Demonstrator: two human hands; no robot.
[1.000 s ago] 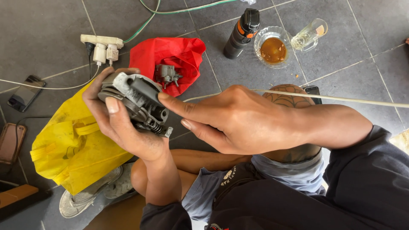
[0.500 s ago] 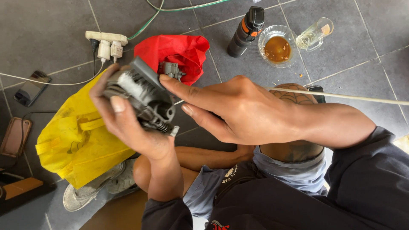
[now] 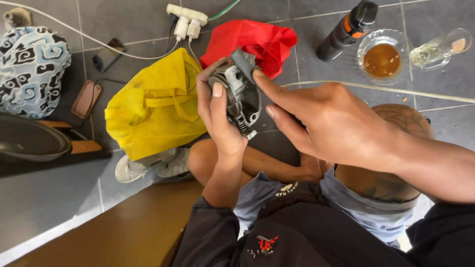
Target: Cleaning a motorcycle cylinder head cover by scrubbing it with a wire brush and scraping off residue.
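Hands [image 3: 277, 118] grip a grey engine part [image 3: 241, 94] above grey floor tiles [image 3: 123, 20] strewn with bags.

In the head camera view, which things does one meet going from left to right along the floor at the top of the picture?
Patterned blue cloth bundle → yellow bag → red cloth → black spray bottle → glass bowl of brown liquid → clear glass lying on its side.
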